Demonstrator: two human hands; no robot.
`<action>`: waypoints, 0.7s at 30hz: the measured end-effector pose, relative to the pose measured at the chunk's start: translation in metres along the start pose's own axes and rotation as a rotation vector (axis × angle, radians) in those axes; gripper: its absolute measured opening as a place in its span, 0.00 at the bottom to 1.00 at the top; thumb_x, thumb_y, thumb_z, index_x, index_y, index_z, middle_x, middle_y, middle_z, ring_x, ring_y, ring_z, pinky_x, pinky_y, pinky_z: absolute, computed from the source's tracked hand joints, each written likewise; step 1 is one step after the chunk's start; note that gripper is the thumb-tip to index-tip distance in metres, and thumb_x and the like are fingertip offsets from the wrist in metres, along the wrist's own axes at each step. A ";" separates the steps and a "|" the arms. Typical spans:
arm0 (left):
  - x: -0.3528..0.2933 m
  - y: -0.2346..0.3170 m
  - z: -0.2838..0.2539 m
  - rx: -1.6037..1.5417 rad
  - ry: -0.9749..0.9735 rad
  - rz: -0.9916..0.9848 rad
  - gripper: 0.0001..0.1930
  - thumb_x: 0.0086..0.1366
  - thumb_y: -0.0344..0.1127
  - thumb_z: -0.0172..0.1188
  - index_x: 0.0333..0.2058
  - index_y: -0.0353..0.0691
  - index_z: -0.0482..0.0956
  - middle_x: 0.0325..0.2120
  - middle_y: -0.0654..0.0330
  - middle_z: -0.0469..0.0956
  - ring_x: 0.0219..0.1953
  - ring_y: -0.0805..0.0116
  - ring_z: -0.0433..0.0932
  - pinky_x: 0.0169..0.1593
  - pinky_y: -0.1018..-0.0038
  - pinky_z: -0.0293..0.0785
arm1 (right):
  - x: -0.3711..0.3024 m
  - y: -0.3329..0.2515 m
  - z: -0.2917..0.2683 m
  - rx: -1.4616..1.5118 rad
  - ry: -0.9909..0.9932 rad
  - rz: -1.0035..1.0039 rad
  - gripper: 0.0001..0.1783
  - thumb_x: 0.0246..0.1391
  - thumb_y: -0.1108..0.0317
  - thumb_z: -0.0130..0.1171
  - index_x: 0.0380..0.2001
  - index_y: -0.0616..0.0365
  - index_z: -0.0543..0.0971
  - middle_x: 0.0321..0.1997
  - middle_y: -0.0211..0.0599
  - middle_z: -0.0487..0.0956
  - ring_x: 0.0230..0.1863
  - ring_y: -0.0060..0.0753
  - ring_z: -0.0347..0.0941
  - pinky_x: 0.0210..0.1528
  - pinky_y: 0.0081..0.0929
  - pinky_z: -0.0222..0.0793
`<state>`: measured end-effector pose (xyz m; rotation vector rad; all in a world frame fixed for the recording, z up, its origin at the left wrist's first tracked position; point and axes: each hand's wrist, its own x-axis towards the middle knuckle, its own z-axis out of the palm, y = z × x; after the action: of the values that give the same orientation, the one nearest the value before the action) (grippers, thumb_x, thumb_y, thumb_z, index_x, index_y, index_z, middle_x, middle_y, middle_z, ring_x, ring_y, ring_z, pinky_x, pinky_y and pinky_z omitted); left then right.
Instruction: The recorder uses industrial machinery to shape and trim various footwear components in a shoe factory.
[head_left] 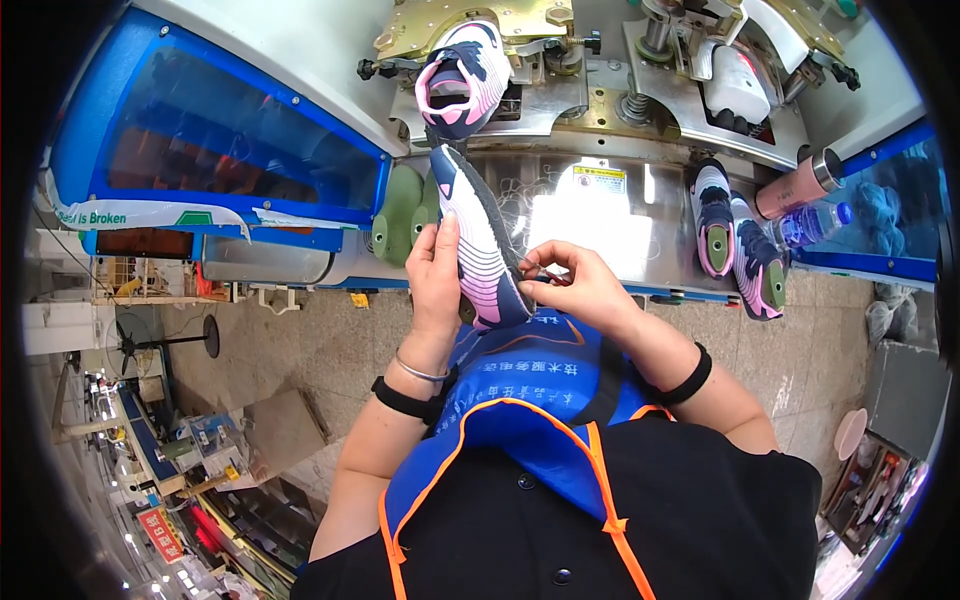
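In front of my body, a white, navy and pink sneaker (470, 240) is turned on its side, its dark sole edge facing right. My left hand (435, 275) grips it from the left, thumb along the upper. Close to the lower part of the sole, my right hand (580, 290) is closed in a pinch. Something small and dark shows at its fingers, too small to name. Beyond the held shoe, a matching sneaker (462, 85) sits at the machine's left station, its opening toward me.
Green shoe lasts (398, 215) stand left on the metal worktop (640, 215), where loose threads lie. On the right are two more sneakers (712, 215), a pink tumbler (800, 183) and a plastic bottle (812, 226). Blue-framed panels (240, 130) flank the machine (610, 110).
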<state>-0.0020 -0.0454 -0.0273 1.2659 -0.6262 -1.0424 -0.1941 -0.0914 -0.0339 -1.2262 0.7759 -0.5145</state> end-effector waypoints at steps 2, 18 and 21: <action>-0.001 0.003 0.004 0.043 0.029 0.032 0.14 0.71 0.42 0.53 0.33 0.36 0.75 0.29 0.67 0.76 0.30 0.84 0.71 0.33 0.84 0.68 | -0.001 -0.002 0.000 -0.015 0.004 0.024 0.14 0.49 0.69 0.67 0.40 0.60 0.77 0.40 0.27 0.78 0.40 0.15 0.73 0.44 0.17 0.71; -0.002 -0.002 0.008 0.094 -0.051 0.011 0.14 0.70 0.42 0.54 0.33 0.34 0.76 0.27 0.68 0.76 0.28 0.84 0.70 0.32 0.85 0.66 | 0.006 0.021 -0.011 0.040 -0.211 0.068 0.35 0.49 0.71 0.64 0.60 0.69 0.66 0.56 0.42 0.74 0.55 0.26 0.69 0.58 0.24 0.65; -0.003 -0.002 0.004 0.188 -0.045 0.085 0.14 0.70 0.41 0.54 0.33 0.35 0.76 0.27 0.68 0.76 0.28 0.84 0.69 0.32 0.84 0.66 | -0.003 -0.013 -0.005 -0.048 -0.205 0.095 0.37 0.46 0.71 0.62 0.61 0.70 0.65 0.55 0.43 0.74 0.51 0.26 0.71 0.54 0.24 0.68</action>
<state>-0.0076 -0.0449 -0.0274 1.3690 -0.8206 -0.9605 -0.1991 -0.0955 -0.0213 -1.2580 0.6717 -0.2889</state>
